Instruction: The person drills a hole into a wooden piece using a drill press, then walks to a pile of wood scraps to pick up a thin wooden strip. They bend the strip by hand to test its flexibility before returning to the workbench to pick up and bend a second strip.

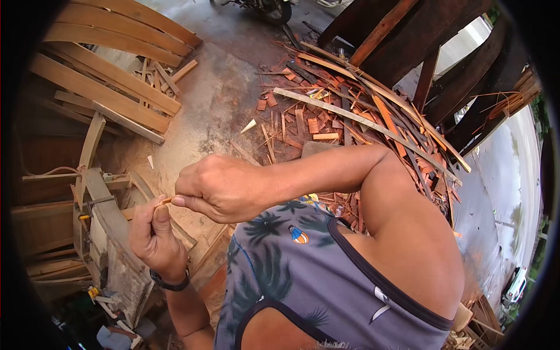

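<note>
A small orange-brown piece (167, 201), too small for me to name its kind, lies between the fingertips of both hands. My right hand (219, 188) comes in from the right, closed, with its thumb and curled index finger at one end of the piece. My left hand (154, 236), with a dark watch (170, 284) on the wrist, pinches the other end between thumb and fingers. Both hands are raised in front of my chest, above a dusty floor. The palm of the right hand is hidden.
Long boards (111, 87) are stacked at upper left. Below them stands a wooden frame (105, 210) with clamps. Wood strips and reddish offcuts (315, 125) cover the floor ahead. Dark panels (408, 46) lean at upper right, and a motorcycle (271, 9) stands at the back.
</note>
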Motion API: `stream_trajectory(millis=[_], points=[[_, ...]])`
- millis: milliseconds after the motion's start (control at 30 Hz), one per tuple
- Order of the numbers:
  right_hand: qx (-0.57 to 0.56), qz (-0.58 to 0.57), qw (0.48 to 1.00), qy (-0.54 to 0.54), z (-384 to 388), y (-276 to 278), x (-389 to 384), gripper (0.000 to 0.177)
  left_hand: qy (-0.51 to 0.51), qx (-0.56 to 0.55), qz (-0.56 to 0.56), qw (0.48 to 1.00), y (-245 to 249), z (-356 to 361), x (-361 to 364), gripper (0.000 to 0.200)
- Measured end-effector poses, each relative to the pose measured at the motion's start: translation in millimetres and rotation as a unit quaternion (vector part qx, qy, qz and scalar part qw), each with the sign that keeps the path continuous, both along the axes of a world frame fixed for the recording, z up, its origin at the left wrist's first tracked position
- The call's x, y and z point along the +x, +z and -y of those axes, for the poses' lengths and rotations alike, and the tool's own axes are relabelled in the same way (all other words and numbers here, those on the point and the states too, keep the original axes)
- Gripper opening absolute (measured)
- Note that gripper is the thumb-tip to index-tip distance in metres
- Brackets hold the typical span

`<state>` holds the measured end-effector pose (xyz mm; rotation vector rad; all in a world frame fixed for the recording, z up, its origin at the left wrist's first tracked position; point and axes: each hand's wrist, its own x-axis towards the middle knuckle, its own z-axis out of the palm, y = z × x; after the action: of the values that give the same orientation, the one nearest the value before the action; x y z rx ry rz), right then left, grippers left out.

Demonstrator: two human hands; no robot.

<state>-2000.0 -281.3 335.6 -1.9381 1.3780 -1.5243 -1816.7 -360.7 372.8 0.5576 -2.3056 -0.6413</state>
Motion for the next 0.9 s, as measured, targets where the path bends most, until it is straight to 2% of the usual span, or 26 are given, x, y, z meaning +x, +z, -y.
stream_trajectory(millis=[33, 67, 100, 133, 167, 200, 233, 300, 333, 400, 533, 567, 600, 633, 700, 733, 767, 800, 833, 900], points=[[-0.002, -0.002, 1.0, 0.003, 1.9, 3.1, 3.4, 0.028, 0.014, 0.087, -0.068, 0.994, -7.0, -0.3, 1.3, 0.018], [0.009, 0.072, 0.997, 0.035, 3.1, 8.5, 6.8, 0.028, 0.027, 0.174, -0.136, 0.975, -10.4, -0.7, 1.9, 0.019], [0.02, 0.146, 0.987, 0.067, 4.5, 12.1, 10.6, 0.028, 0.03, 0.173, -0.137, 0.975, -10.9, -0.7, 0.5, 0.019], [0.022, 0.145, 0.987, 0.071, 7.7, 13.3, 14.5, 0.028, 0.013, 0.235, -0.213, 0.948, -11.5, -0.3, -3.6, 0.02], [0.012, 0.146, 0.988, 0.047, 13.0, 14.3, 18.8, 0.028, -0.004, 0.295, -0.288, 0.911, -12.1, 1.0, -7.5, 0.021], [0.0, 0.145, 0.989, 0.021, 19.1, 15.5, 22.3, 0.028, -0.002, 0.294, -0.291, 0.91, -12.4, 4.4, -12.0, 0.021], [0.0, 0.142, 0.99, 0.024, 26.0, 16.6, 26.5, 0.028, 0.008, 0.325, -0.33, 0.886, -12.7, 9.3, -16.7, 0.023], [-0.038, 0.125, 0.989, -0.066, 37.9, 17.6, 35.2, 0.03, 0.007, 0.387, -0.384, 0.838, -9.8, 17.4, -23.3, 0.026], [-0.036, 0.124, 0.989, -0.065, 40.8, 18.1, 37.5, 0.03, 0.008, 0.388, -0.386, 0.837, -8.2, 18.7, -31.6, 0.026], [-0.005, 0.032, 0.99, -0.135, 45.8, 18.4, 38.3, 0.031, 0.179, 0.257, -0.392, 0.865, -7.0, 18.8, -50.3, 0.028], [0.012, -0.006, 0.987, -0.159, 58.2, 14.1, 41.3, 0.031, 0.178, 0.287, -0.399, 0.852, -15.4, 37.1, -46.9, 0.026], [0.008, 0.008, 0.988, -0.155, 60.6, 15.0, 42.0, 0.031, 0.184, 0.265, -0.393, 0.861, -15.7, 44.2, -45.5, 0.029], [0.005, 0.023, 0.988, -0.151, 62.8, 15.6, 43.3, 0.032, 0.221, 0.221, -0.413, 0.855, -9.0, 54.4, -48.3, 0.032], [0.041, -0.015, 0.994, -0.102, 56.0, 5.7, 52.6, 0.032, 0.258, 0.176, -0.432, 0.846, 4.9, 65.7, -45.7, 0.034], [0.113, -0.102, 0.988, -0.023, 41.5, -46.0, 66.9, 0.035, 0.226, 0.17, -0.556, 0.781, 56.2, 138.8, 17.2, 0.037], [0.118, -0.069, 0.99, -0.021, 34.9, -55.5, 54.5, 0.037, 0.219, 0.129, -0.545, 0.799, 78.5, 179.6, 61.4, 0.034], [0.127, -0.078, 0.988, -0.049, 38.6, -69.4, 30.2, 0.037, 0.064, 0.172, -0.526, 0.83, 79.6, 263.4, 147.5, 0.033], [0.062, -0.093, 0.987, -0.114, 44.0, -66.2, -5.6, 0.035, 0.003, 0.225, -0.51, 0.83, 92.6, 261.0, 152.7, 0.029], [0.106, -0.082, 0.976, -0.171, 48.9, -64.7, -41.4, 0.032, 0.071, 0.204, -0.511, 0.832, 100.9, 236.2, 131.0, 0.027], [0.19, -0.17, 0.931, -0.261, 55.1, -78.6, -119.7, 0.028, 0.14, 0.239, -0.548, 0.789, 87.0, 235.6, 148.1, 0.026]])
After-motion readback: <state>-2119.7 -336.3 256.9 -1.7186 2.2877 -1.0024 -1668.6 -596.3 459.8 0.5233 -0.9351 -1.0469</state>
